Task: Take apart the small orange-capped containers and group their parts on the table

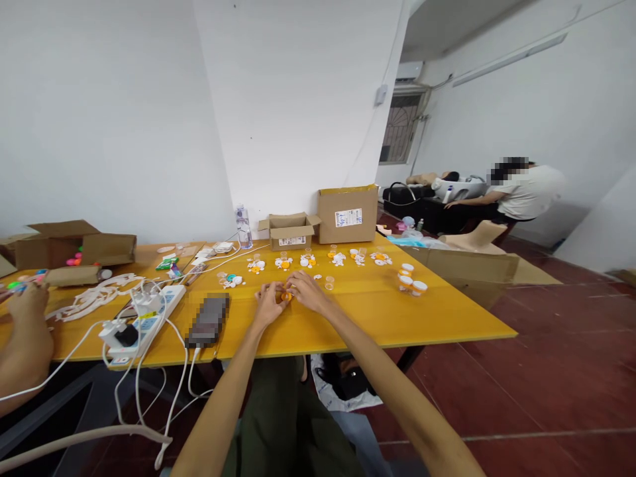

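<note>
My left hand (269,305) is closed around the edge of a small round orange part (287,297), held low over the table. From the other side my right hand (305,290) comes over it, fingers pinched together; whatever is in that pinch is hidden. Just to the right lie a clear plastic ring-shaped piece (329,283) and a small white piece (317,277). Behind the hands, small piles of white and orange plastic parts (308,262) are lined up across the table. Another pile with a teal piece (231,279) lies to the left.
Several assembled white-and-orange round containers (412,285) stand at right. Two cardboard boxes (346,215) and a bottle (243,227) are at the back. A phone (207,319), cables and a power strip (149,321) lie left, beside another person's arm (28,324). Someone sits far right (529,192).
</note>
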`<state>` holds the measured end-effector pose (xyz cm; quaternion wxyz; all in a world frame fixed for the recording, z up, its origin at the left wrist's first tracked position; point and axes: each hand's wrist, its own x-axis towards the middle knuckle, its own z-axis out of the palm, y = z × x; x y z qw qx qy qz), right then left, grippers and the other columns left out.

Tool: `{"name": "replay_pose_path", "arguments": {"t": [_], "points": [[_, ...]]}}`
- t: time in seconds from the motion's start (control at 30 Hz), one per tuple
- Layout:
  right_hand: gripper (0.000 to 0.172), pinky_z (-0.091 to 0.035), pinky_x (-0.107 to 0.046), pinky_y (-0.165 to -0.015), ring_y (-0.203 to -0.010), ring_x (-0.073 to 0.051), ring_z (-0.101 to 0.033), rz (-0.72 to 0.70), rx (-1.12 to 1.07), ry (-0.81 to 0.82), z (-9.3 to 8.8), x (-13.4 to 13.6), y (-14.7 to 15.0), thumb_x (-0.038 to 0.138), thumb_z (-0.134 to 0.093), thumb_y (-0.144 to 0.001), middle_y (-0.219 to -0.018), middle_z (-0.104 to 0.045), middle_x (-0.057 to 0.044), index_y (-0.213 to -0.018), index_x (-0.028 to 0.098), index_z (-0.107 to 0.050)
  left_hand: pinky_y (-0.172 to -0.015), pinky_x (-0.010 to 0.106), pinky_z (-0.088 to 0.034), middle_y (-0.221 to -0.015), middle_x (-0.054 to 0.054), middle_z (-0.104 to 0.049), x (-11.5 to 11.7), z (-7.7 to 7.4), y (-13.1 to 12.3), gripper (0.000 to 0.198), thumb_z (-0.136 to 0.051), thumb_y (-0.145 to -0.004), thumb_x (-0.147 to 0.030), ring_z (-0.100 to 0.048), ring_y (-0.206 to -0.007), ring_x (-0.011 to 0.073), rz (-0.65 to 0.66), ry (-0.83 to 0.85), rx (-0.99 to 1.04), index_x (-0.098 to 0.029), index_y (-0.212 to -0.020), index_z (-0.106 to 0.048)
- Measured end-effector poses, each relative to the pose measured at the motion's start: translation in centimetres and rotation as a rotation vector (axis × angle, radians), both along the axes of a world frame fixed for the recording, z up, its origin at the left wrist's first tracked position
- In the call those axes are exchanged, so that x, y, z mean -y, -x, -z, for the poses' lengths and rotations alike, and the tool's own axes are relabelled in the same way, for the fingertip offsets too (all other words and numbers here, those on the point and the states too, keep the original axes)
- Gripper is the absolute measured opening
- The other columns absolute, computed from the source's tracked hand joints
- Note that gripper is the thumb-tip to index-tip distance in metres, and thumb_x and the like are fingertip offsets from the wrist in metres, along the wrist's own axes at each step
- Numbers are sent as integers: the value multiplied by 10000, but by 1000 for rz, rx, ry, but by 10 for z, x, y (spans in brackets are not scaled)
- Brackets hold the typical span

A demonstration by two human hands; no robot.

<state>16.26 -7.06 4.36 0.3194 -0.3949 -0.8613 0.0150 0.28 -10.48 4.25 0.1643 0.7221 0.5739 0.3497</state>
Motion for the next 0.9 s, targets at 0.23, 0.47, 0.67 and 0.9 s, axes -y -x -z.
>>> {"name": "replay_pose_path", "arguments": {"t": [0.23,0.47,0.67,0.9], "points": [[205,-456,-340,-843,-917,-197,-581,63,-105,27,8,5,-3,101,-504,-910,-917,-653,-45,-905,225,-667,-966,418,-393,-1031,46,-741,0,-1,-1,350,-699,-747,-182,-555,-1157,272,2,-15,28,-249,-1082,-624],[173,-461,-335,-852,-931,-198,-585,114,-121,26,26,12,-3,140,-524,-913,-945,-653,-47,-937,229,-671,-963,418,-379,-1089,51,-722,-4,2,1,270,-656,-778,-198,-513,-1180,281,-134,-74,37,-278,-1036,-657],[142,-470,-331,-863,-938,-207,-581,126,-3,5,26,15,11,172,-562,-908,-944,-637,-58,-920,236,-688,-945,444,-367,-1027,60,-734,-6,2,3,180,-620,-786,-161,-513,-1185,310,-144,-30,-49,-268,-903,-706],[171,-476,-325,-840,-916,-209,-594,171,-14,22,25,16,10,163,-547,-910,-897,-648,-58,-848,238,-687,-974,450,-353,-1147,44,-707,-2,-1,0,223,-622,-776,-144,-481,-1237,300,-67,-37,-75,-276,-927,-718]]}}
